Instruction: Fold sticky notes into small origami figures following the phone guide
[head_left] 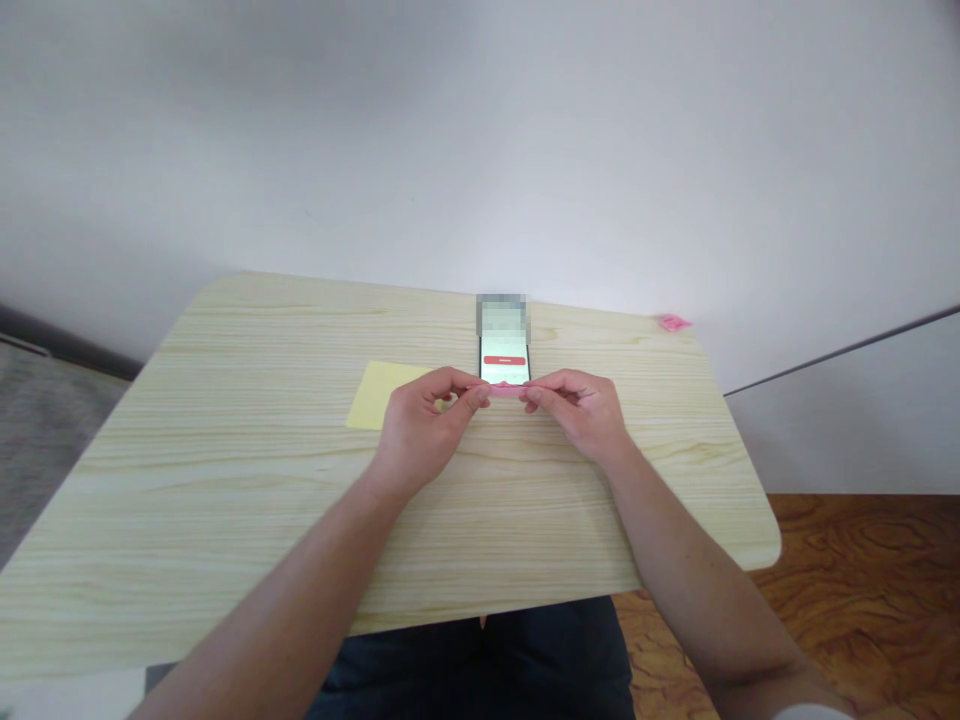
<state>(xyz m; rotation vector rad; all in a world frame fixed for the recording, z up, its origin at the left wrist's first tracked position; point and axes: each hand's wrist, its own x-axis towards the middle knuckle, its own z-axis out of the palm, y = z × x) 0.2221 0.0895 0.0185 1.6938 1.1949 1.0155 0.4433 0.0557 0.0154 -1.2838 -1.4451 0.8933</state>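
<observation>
The pink strip (506,391) bridges the left hand (424,425) and right hand (581,410), closing the gap between them. The phone (504,362) blocks the path directly beyond. The tabletop (225,500) is open on both flanks. A yellow sheet (375,395) lies flat at left.

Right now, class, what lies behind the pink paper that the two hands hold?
A phone lies on the table, screen lit. Its near edge is hidden by the pink paper pinched between left hand and right hand.
</observation>
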